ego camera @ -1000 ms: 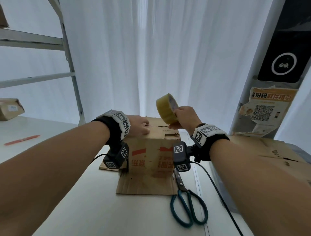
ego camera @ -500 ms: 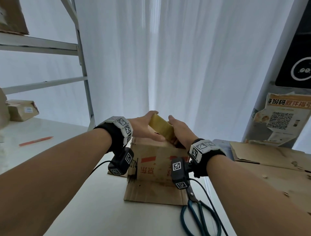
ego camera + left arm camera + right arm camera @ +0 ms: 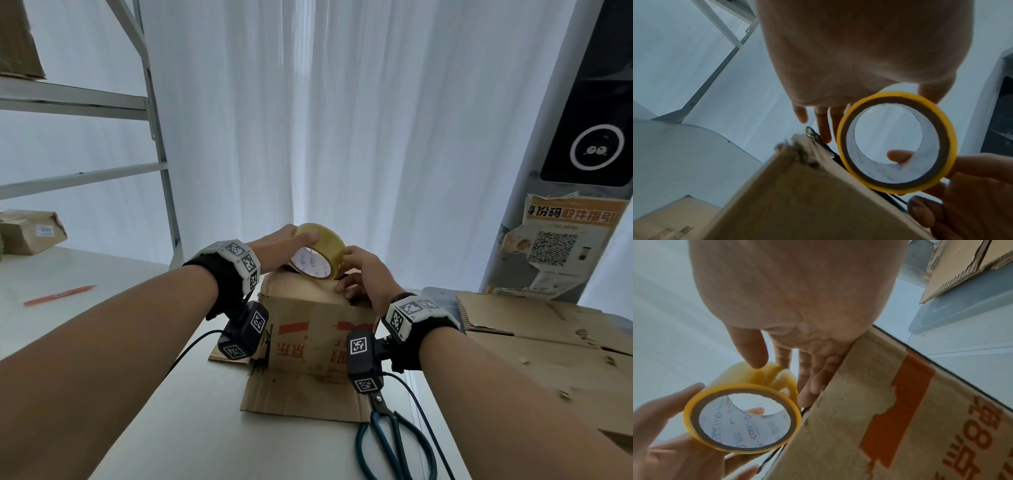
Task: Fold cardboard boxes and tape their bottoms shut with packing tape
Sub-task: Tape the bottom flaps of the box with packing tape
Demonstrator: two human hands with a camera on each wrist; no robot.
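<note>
A brown cardboard box with red print stands on the white table, one flap lying flat toward me. A yellow roll of packing tape sits tilted just above the box's top, its white core facing me. My left hand grips the roll from the left, thumb over the top. My right hand pinches the roll's right side while its other fingers rest on the box top. The right wrist view shows the roll, the box and my right thumb on the roll's outer surface. The roll also shows in the left wrist view.
Teal-handled scissors lie beside the box's near right corner. Flattened cardboard is stacked on the right over a grey lid. An orange pen-like tool and a parcel lie far left by a metal rack.
My right hand brought the roll down from the air onto the box top. My left hand left the box and took hold of the roll, which now tilts with its core toward me.
</note>
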